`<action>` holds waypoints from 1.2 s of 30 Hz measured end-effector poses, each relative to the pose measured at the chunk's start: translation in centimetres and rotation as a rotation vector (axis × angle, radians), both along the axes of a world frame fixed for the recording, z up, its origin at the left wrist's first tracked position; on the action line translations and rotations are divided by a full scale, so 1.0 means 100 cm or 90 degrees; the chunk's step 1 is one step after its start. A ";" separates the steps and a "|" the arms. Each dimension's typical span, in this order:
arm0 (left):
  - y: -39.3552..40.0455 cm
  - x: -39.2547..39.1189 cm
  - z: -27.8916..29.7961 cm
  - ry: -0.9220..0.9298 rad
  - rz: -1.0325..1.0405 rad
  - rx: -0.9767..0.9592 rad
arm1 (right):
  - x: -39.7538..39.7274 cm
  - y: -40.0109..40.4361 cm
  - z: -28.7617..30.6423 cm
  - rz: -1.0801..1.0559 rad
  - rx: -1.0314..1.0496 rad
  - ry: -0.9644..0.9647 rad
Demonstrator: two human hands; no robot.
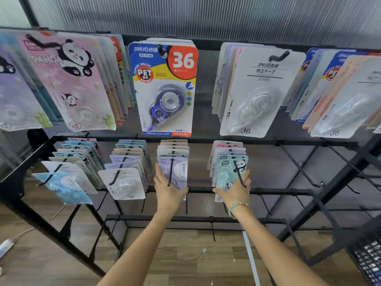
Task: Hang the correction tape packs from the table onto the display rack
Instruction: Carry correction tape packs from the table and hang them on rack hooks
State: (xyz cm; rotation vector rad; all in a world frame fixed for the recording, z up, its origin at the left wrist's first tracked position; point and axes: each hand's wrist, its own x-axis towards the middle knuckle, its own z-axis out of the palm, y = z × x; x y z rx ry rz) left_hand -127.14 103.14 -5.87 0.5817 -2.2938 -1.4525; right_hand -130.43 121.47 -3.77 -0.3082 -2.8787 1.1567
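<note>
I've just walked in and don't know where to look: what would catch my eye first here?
Probably the bright blue, yellow and red pack with a big 36, hanging top centre on the black display rack. Left of it hangs a pink panda pack. Lower down, the left hand holds a lilac pack on a hook, and the right hand a mint panda pack.

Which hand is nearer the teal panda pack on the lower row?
Right. The right hand holds the teal panda pack from below; the left hand is one hook over, on the purple pack.
</note>
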 end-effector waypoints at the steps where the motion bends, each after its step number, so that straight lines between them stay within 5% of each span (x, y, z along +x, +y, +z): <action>1: -0.001 0.000 0.000 -0.001 -0.001 -0.001 | 0.001 0.000 -0.001 -0.004 -0.005 0.005; 15: -0.004 0.035 0.011 -0.048 0.007 -0.109 | 0.041 -0.004 0.009 -0.004 -0.042 -0.034; 24: -0.011 0.121 0.043 -0.102 -0.046 -0.280 | 0.104 -0.012 0.037 0.249 0.076 0.020; 36: -0.064 0.325 0.072 -0.149 0.165 -0.293 | 0.233 -0.109 0.059 0.553 0.058 0.102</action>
